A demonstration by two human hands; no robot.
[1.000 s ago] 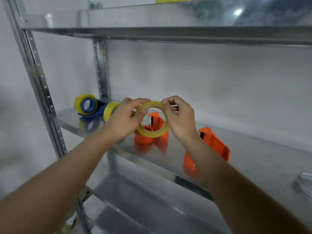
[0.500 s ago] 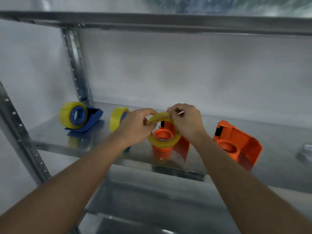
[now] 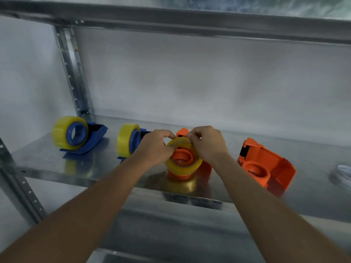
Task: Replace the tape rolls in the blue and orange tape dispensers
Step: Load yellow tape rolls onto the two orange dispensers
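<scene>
A yellow tape roll [image 3: 183, 167] sits tilted around the hub of an orange dispenser [image 3: 182, 157] at the shelf's middle. My left hand [image 3: 154, 147] grips the roll's left rim and my right hand [image 3: 208, 144] pinches its top right rim. A second orange dispenser [image 3: 266, 166], its hub bare, stands to the right. Two blue dispensers [image 3: 89, 138] [image 3: 136, 141] on the left each carry a yellow roll; my left hand partly hides the nearer one.
The metal shelf [image 3: 57, 168] has a front edge close below my wrists and an upright post [image 3: 74, 73] at the back left. Another shelf [image 3: 190, 23] hangs overhead. A pale, blurred round object [image 3: 341, 174] lies at the far right.
Both hands have lowered the yellow roll from the air down onto the orange dispenser's hub. The view has shifted closer to the shelf.
</scene>
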